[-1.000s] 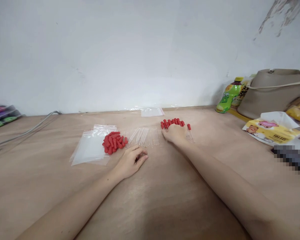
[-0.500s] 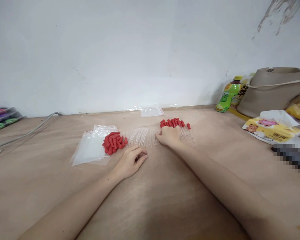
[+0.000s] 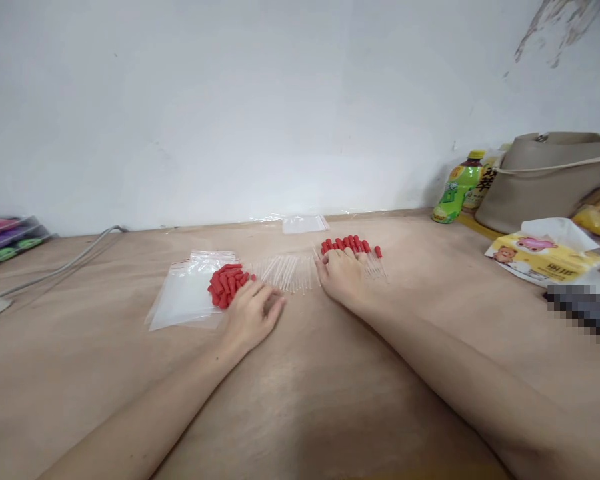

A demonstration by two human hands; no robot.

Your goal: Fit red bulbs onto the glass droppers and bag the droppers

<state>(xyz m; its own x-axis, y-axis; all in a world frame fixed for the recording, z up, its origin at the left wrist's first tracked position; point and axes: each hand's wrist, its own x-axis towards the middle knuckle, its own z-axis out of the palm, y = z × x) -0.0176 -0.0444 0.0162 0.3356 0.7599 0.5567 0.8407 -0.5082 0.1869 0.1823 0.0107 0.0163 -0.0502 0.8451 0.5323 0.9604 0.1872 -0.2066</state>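
Observation:
My left hand (image 3: 253,313) reaches over the right side of a pile of red rubber bulbs (image 3: 225,283), its fingers stretched out and the thumb apart. One small red bulb shows just beyond its fingertips; whether they touch it I cannot tell. Loose clear glass dropper tubes (image 3: 283,272) lie side by side between my hands. My right hand (image 3: 343,275) is closed, with a thin glass tube (image 3: 315,251) sticking up at its thumb and fingertips. Behind and beside it lies a row of droppers with red bulbs (image 3: 353,244) fitted on their tubes, partly hidden by the hand.
Clear zip bags (image 3: 180,300) lie under the left pile, and another bag (image 3: 305,225) lies by the wall. At right are a green bottle (image 3: 457,187), a beige bag (image 3: 540,180), a tissue pack (image 3: 545,257) and a blurred dark object. A grey cable (image 3: 75,260) runs at left.
My left hand has moved left and slightly away from me, onto the edge of the bulb pile, and its fingers have stretched out. A tube now sticks up at my right hand's fingertips.

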